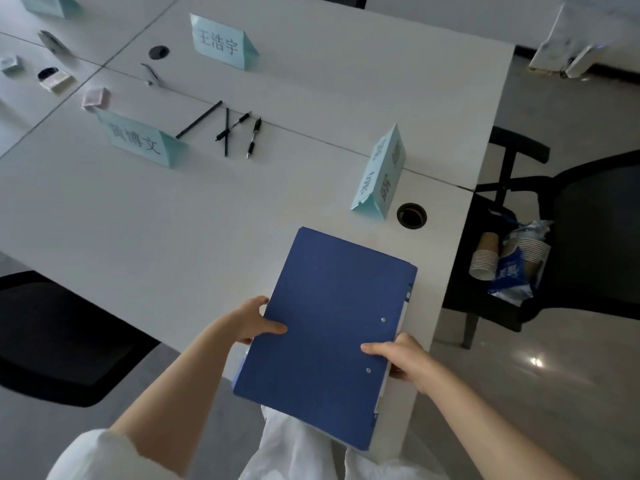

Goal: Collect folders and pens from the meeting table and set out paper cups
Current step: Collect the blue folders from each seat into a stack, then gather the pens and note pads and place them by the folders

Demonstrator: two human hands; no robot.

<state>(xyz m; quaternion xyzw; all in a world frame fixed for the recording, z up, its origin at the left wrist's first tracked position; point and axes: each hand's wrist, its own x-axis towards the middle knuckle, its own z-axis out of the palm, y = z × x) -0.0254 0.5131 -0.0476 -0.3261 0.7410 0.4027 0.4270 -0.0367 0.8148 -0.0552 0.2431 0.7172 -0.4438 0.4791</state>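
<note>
A stack of blue folders (329,327) hangs over the near edge of the white meeting table (173,220). My left hand (254,320) grips the stack's left edge, thumb on the top cover. My right hand (401,358) grips its right edge the same way. Several black pens (227,129) lie loose in the middle of the table, beyond the folders. Stacks of paper cups (485,259) lie in torn blue packaging (512,271) on a black chair seat to the right of the table.
Three pale green name cards stand on the table: a near left card (138,138), a far card (221,41) and a right card (382,171). A cable hole (411,215) sits by the right card. Black chairs (59,337) stand at left and right. Small items (55,77) lie far left.
</note>
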